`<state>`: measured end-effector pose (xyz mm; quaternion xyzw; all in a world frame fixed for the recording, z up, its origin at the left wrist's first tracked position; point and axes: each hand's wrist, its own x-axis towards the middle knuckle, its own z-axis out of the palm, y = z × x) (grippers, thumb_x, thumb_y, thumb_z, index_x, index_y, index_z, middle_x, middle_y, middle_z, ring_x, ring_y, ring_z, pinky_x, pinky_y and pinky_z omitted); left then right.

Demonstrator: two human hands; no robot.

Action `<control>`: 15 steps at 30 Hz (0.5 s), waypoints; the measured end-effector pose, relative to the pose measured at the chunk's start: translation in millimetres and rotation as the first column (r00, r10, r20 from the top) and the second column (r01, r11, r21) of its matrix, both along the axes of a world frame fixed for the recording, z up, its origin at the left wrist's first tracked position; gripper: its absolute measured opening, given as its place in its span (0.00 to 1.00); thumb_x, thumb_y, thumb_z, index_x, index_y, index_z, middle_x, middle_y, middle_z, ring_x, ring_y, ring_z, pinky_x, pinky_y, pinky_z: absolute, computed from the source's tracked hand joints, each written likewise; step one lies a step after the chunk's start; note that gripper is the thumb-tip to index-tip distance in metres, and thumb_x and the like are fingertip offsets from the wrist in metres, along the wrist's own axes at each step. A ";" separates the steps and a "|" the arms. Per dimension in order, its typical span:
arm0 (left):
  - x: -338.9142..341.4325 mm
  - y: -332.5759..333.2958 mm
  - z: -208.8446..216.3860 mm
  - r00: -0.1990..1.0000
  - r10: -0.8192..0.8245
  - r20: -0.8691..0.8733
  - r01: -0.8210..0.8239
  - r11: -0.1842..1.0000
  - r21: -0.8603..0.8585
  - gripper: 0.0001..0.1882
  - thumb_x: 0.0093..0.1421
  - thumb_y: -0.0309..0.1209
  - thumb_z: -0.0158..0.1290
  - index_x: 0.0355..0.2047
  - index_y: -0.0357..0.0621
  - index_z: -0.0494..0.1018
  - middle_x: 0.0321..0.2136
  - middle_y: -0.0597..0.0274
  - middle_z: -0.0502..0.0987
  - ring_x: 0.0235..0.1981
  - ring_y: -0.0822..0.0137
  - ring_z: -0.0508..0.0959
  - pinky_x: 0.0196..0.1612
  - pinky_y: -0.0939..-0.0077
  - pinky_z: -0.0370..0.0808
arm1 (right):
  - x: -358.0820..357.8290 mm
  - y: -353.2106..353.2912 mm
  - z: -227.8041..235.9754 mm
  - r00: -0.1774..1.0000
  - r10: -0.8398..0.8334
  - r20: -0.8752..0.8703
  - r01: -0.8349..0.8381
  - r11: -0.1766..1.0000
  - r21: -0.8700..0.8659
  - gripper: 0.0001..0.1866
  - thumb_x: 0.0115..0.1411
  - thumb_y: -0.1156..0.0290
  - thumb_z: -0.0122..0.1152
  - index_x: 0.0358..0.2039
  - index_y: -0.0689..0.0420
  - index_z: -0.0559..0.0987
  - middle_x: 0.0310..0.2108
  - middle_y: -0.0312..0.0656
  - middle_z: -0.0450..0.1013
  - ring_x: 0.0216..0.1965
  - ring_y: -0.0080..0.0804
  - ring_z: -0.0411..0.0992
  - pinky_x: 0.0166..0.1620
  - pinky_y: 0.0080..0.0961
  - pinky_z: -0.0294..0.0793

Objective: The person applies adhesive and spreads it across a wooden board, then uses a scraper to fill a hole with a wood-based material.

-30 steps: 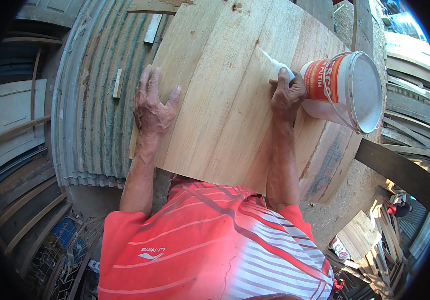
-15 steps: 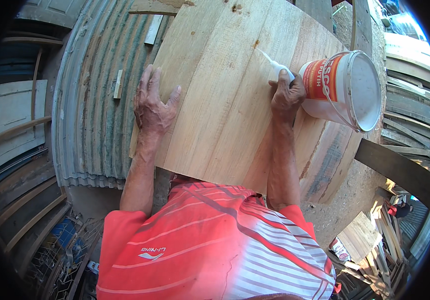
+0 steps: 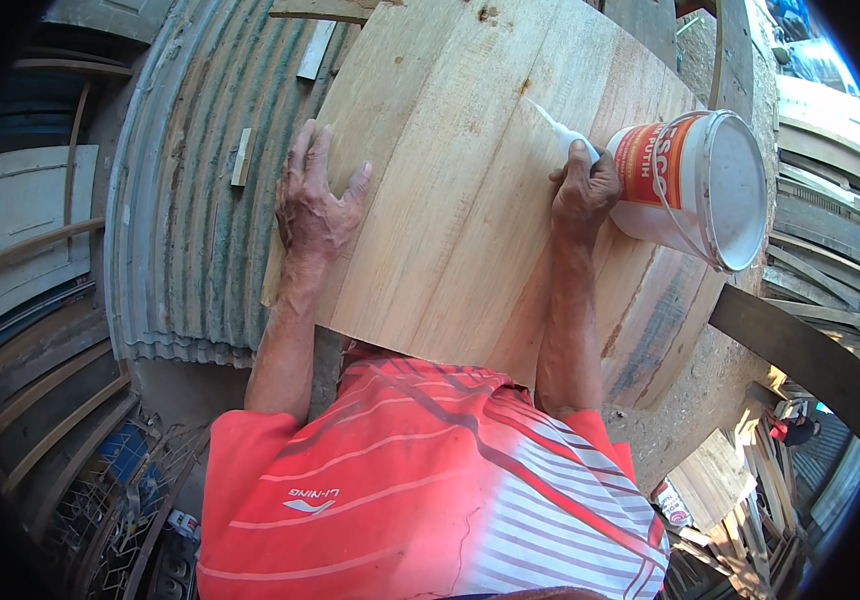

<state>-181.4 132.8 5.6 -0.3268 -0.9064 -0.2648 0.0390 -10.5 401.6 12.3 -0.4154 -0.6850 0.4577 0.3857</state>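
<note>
A pale wooden panel made of joined boards lies in front of me. My left hand rests on its left edge, fingers stretched forward and thumb spread away. In my right hand is a small white squeeze bottle with a long thin nozzle. Its tip points toward a small brown knot mark on the panel; whether it touches the wood I cannot tell. Right beside that hand, a white plastic bucket with a red and orange label and a wire handle stands on the panel.
Corrugated metal sheeting lies left of the panel, with two small wood offcuts on it. A dark curved strip juts out at the right. Stacked planks line the far right, and scrap wood is piled at the lower right.
The view has shifted slightly, so most things sit a little further right. Both hands keep their places on the panel, and the bottle stays in my right hand.
</note>
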 end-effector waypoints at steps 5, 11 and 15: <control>0.8 1.4 -1.4 1.000 0.011 -0.010 -0.012 1.000 -0.027 0.37 0.64 0.48 0.63 0.67 0.38 0.69 0.69 0.43 0.67 0.66 0.45 0.72 0.66 0.47 0.71 | 0.9 0.7 -2.3 1.000 -0.009 0.001 0.009 1.000 0.003 0.14 0.72 0.65 0.61 0.35 0.63 0.82 0.18 0.35 0.73 0.17 0.20 0.70 0.23 0.23 0.67; 0.0 0.6 -0.8 1.000 0.006 -0.007 -0.007 1.000 -0.011 0.37 0.65 0.48 0.63 0.67 0.38 0.69 0.69 0.43 0.67 0.66 0.45 0.72 0.66 0.47 0.71 | 2.3 -0.9 -1.1 1.000 0.014 -0.005 -0.014 1.000 0.007 0.14 0.71 0.65 0.61 0.35 0.64 0.82 0.18 0.34 0.72 0.18 0.20 0.70 0.23 0.23 0.68; 0.0 0.8 0.0 1.000 0.006 -0.010 -0.006 1.000 -0.013 0.37 0.65 0.47 0.63 0.67 0.37 0.69 0.68 0.43 0.67 0.66 0.44 0.72 0.65 0.47 0.72 | 5.4 -1.4 -6.3 0.999 0.020 -0.026 -0.020 1.000 -0.009 0.14 0.71 0.65 0.61 0.35 0.64 0.82 0.18 0.34 0.72 0.18 0.20 0.70 0.23 0.22 0.67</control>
